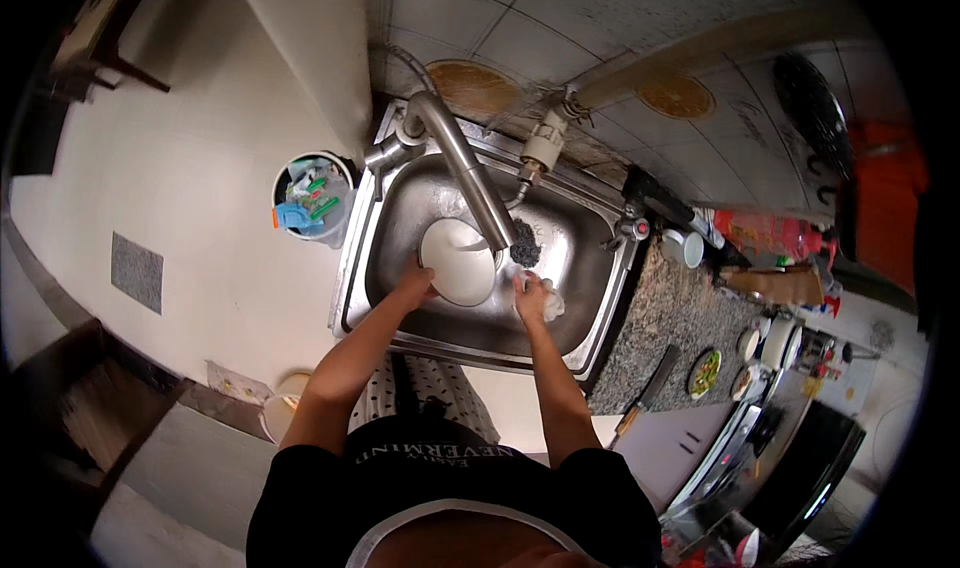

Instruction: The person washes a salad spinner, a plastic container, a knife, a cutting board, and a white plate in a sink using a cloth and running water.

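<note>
My left hand (417,284) grips the left rim of a white round dish (460,268), a plate or shallow bowl, tilted inside the steel sink (515,343). My right hand (532,296) is closed on a whitish, crumpled cloth (554,306), just right of the dish. A dark scouring pad (525,243) lies on the sink floor beyond my right hand. The faucet spout (465,173) reaches over the dish; whether water runs is hard to make out.
Left of the sink stands a bin (335,213) full of rubbish. On the granite counter to the right are a knife (655,380), a dish of green food (705,373) and a white cup (690,249). A second tap (630,229) sits at the sink's right edge.
</note>
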`<state>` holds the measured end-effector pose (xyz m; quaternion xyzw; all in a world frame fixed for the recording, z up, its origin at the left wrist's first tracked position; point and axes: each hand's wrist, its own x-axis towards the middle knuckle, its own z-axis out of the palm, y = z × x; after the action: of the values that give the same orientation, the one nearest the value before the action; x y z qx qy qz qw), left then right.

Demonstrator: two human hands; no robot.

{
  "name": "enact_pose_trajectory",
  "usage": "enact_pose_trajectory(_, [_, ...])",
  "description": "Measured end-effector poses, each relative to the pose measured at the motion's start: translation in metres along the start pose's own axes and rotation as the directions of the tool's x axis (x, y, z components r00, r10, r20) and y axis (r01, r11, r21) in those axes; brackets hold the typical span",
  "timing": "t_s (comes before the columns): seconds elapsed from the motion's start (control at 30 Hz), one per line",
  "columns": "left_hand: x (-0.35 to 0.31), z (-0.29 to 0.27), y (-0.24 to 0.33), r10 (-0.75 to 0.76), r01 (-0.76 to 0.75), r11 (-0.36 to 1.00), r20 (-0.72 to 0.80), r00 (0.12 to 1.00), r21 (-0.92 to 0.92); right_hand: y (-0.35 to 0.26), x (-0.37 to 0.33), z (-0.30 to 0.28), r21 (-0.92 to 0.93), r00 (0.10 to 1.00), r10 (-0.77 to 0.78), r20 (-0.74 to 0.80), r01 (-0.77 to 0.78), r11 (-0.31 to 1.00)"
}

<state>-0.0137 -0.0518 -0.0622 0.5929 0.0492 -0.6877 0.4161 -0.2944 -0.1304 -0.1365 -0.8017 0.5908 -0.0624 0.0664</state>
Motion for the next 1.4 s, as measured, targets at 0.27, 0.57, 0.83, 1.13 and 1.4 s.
enact_pose_trajectory(0.27, [0.004,-0.013,0.0,0.256,-0.269,0.961,-0.183,0.949,-0.055,0.017,0.002,-0.019,0.047,0.72,0.218,0.658,-0.329,0.943])
enact_pose_trajectory(0.57, [-0.022,-0.01,0.012,-0.003,0.007,0.983,0.02,1.0,-0.185,-0.169,0.029,-0.076,0.832,0.785,-0.496,0.372,-0.044,0.553])
enact_pose_trajectory(0.83, [-0.046,-0.005,0.005,-0.012,0.036,0.983,0.133,0.991,-0.179,-0.219,0.063,-0.022,0.489,0.91,-0.411,-0.053,0.382,0.784])
enact_pose_trajectory(1.13, [-0.022,0.005,-0.008,0.301,-0.317,0.913,-0.101,0.948,-0.258,-0.18,0.032,-0.026,0.129,0.877,-0.08,0.473,0.021,0.991])
enact_pose_trajectory(1.4, [0.009,-0.018,-0.013,0.142,-0.18,0.966,-0.205,0.968,-0.185,-0.188,0.034,-0.065,0.737,0.711,-0.62,0.332,0.215,0.641])
